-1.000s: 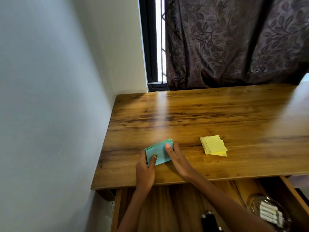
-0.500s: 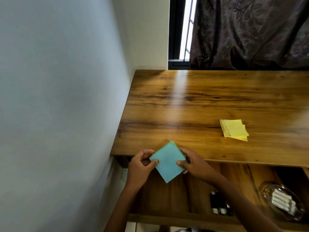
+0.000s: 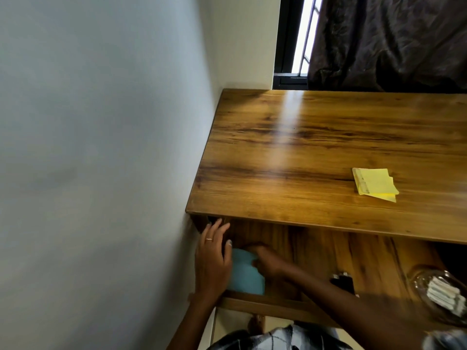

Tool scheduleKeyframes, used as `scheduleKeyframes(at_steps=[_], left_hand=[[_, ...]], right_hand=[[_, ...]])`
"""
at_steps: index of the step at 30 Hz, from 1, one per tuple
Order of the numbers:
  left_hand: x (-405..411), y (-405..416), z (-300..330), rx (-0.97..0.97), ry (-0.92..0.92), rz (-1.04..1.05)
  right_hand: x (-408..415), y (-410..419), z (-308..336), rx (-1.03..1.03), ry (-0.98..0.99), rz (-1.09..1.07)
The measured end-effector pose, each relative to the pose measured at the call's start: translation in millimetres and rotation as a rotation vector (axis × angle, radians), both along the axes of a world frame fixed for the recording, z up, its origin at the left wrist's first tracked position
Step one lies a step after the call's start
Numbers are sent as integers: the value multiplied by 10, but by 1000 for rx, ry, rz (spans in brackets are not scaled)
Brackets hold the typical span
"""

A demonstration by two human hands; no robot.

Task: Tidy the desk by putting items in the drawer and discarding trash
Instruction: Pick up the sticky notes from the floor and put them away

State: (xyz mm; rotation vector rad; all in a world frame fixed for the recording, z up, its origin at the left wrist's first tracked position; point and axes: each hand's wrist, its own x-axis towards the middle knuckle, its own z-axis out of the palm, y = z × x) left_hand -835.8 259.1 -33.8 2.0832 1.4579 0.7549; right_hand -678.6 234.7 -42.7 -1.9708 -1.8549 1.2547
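Teal notepad (image 3: 243,274) lies in the open drawer (image 3: 262,303) between the hands, right hand (image 3: 267,261) grasping its edge, left hand (image 3: 213,261) splayed and released beside it; careless release could fan its sheets, while the yellow pad (image 3: 374,184) waits on the tabletop (image 3: 303,147) beyond.

A thin ring (image 3: 209,239) bands one finger of the left hand (image 3: 213,263); both forearms bare; plaid garment (image 3: 275,339) at six o'clock.

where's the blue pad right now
Head view, lower middle: the blue pad lies in the open drawer's left end, between the left hand and right hand.
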Motion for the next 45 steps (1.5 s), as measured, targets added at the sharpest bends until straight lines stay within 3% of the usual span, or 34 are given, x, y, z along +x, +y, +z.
scheduleKeyframes(at_steps=[4,10,15,17,21,25,29,33,40,45], left_hand=[[-3,22,17,-15,-141,65],[-6,26,13,3,-150,44],[-2,17,25,12,-138,58],[5,16,16,8,-73,34],[14,17,-28,-3,99,-32],[11,18,-45,-2,128,-41],[22,20,-21,59,115,-10],[27,-1,19,207,120,-12],[339,2,70,234,27,-155],[847,41,222,302,2,-267]], right_hand=[[-198,0,-151,121,-108,15],[-221,-69,-171,86,-172,18],[-192,-116,-259,-116,43,-579],[-196,-112,-290,-230,179,-690],[-227,-136,-189,-255,284,-592],[-109,-159,71,-250,339,-580],[-12,-224,482,-71,235,-492],[290,-280,1138,63,305,-334],[1378,-165,1315,434,130,-842],[2126,-97,999,343,-175,-1185]])
